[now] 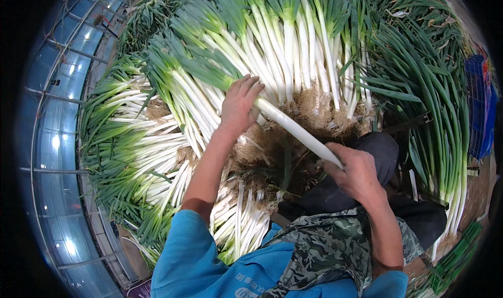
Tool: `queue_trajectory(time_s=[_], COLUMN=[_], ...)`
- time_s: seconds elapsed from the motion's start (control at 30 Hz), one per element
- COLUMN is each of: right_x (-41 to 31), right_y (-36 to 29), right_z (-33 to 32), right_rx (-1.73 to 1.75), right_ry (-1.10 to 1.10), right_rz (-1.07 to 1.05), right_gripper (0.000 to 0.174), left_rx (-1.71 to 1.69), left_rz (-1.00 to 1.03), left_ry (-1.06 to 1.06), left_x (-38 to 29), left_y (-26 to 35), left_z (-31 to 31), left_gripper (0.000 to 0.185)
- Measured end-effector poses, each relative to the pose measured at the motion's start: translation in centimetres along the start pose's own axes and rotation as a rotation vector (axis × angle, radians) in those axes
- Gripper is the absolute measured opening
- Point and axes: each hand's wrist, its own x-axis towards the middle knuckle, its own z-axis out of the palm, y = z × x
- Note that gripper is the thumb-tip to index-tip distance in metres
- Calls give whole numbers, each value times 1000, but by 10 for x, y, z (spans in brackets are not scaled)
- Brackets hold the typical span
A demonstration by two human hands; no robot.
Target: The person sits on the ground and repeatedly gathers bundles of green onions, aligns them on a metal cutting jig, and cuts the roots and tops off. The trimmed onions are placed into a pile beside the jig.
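Both my hands hold one long leek [295, 129] slantwise in front of me. My left hand [241, 103] grips it where the white shaft meets the green leaves, which point to the upper left. Around its lower end is my right hand [349, 170], with the fingers curled on the shaft; the root end is hidden there. Behind and beneath the held leek, a fan of white-shafted leeks [289, 54] lies with its leaves pointing away from me. Tangled brown roots [255, 150] face inward, near my knee.
More leeks [157, 156] are piled at my left. On my right, long unstripped leeks [440, 141] rest across a dark metal bar [408, 124]. Farther right stand a blue plastic crate [477, 105] and a green crate [458, 254]. Plastic sheeting on a pipe frame [59, 141] forms the left wall.
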Motion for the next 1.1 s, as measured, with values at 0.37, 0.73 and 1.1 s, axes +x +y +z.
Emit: queue_trajectory(time_s=[0.37, 0.73, 1.1], right_x=[34, 105, 149], right_y=[-2, 45, 7], right_z=[43, 153, 139], right_rx=[53, 209, 218], right_ry=[289, 197, 185], right_rz=[-222, 26, -137], right_gripper=[45, 48, 49], left_rx=[316, 85, 89], left_rz=[298, 339, 186], left_ry=[322, -171, -110], left_x=[112, 90, 59], left_y=[-54, -49, -99], left_z=[-92, 80, 45], left_gripper=[50, 63, 48])
